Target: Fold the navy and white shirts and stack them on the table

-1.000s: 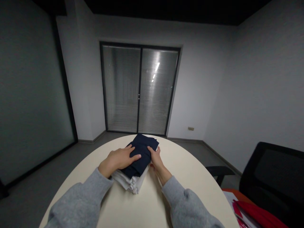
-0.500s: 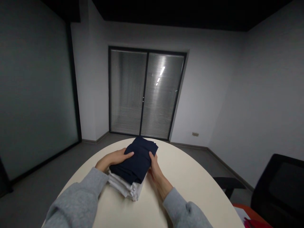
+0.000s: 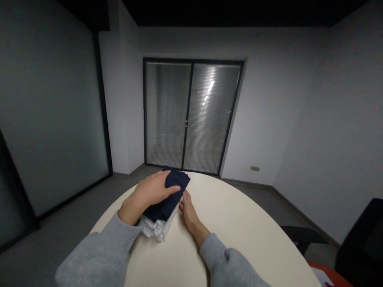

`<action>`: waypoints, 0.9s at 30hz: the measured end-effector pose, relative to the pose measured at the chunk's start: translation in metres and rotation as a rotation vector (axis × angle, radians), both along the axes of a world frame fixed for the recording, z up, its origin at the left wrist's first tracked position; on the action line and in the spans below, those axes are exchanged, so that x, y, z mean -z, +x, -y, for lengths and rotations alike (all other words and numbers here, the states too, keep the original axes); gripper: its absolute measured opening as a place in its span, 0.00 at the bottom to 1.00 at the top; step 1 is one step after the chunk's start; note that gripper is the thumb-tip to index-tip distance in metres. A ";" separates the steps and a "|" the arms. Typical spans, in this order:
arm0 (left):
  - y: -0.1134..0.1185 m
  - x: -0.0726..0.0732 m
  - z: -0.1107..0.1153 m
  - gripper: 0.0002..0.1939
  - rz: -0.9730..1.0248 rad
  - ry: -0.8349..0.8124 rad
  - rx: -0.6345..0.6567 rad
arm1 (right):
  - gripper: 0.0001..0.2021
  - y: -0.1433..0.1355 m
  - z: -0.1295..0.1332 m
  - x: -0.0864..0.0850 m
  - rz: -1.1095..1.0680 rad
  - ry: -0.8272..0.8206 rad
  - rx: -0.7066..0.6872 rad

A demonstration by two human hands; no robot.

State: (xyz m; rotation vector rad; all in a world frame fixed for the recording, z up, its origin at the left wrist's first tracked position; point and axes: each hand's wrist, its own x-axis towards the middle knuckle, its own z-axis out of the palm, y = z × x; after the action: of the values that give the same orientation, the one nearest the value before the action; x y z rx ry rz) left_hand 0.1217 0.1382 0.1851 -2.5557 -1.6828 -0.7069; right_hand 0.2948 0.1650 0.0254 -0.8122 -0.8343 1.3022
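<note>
Navy folded cloth (image 3: 171,203) lies atop white cloth (image 3: 156,229); uneven sideways pressure could skew the layers. The left hand (image 3: 152,190) rests spread over the navy; the right hand (image 3: 189,212) is at the cloths' edge, whether pinching I cannot tell. Beneath is the round table (image 3: 233,223).

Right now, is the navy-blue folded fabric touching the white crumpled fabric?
Touching. The head view shows the navy-blue folded fabric lying directly on the white crumpled fabric, with no gap visible at the near edge.
</note>
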 end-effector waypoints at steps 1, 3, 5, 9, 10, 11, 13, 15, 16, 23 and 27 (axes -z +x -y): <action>0.012 -0.001 0.011 0.39 -0.095 -0.038 0.004 | 0.34 0.002 0.001 0.003 0.044 -0.010 0.019; 0.029 0.000 0.026 0.34 -0.256 -0.095 -0.008 | 0.31 0.006 0.003 0.009 0.148 -0.032 0.069; 0.036 0.002 0.033 0.28 -0.353 -0.106 -0.024 | 0.29 0.011 0.006 0.013 0.237 -0.061 0.116; 0.026 0.003 0.027 0.22 -0.362 -0.063 -0.030 | 0.31 0.029 0.019 0.012 0.395 -0.070 0.205; 0.022 0.002 0.024 0.22 -0.342 -0.050 -0.045 | 0.33 0.035 0.023 0.010 0.432 -0.058 0.222; 0.019 0.000 0.020 0.23 -0.315 -0.034 -0.066 | 0.35 0.042 0.028 0.008 0.467 -0.042 0.236; 0.013 -0.005 0.016 0.24 -0.232 0.019 -0.098 | 0.39 0.056 0.037 0.000 0.525 0.002 0.256; 0.009 -0.015 0.017 0.24 -0.116 0.093 -0.081 | 0.40 0.070 0.045 -0.011 0.566 0.058 0.270; 0.007 -0.022 0.020 0.24 -0.046 0.126 -0.056 | 0.41 0.078 0.049 -0.018 0.582 0.091 0.272; 0.012 -0.055 0.052 0.27 0.551 -0.120 0.260 | 0.47 0.132 0.090 -0.089 0.398 0.338 0.171; 0.034 -0.026 0.031 0.28 0.599 -0.427 0.474 | 0.34 0.150 0.135 -0.106 0.188 0.180 -0.062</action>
State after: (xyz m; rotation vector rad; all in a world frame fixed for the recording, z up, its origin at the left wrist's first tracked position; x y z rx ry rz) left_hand 0.1561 0.1072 0.2112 -3.3526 -1.4561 -1.3879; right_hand 0.4448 0.0300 0.1314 -0.7778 -1.1171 1.1976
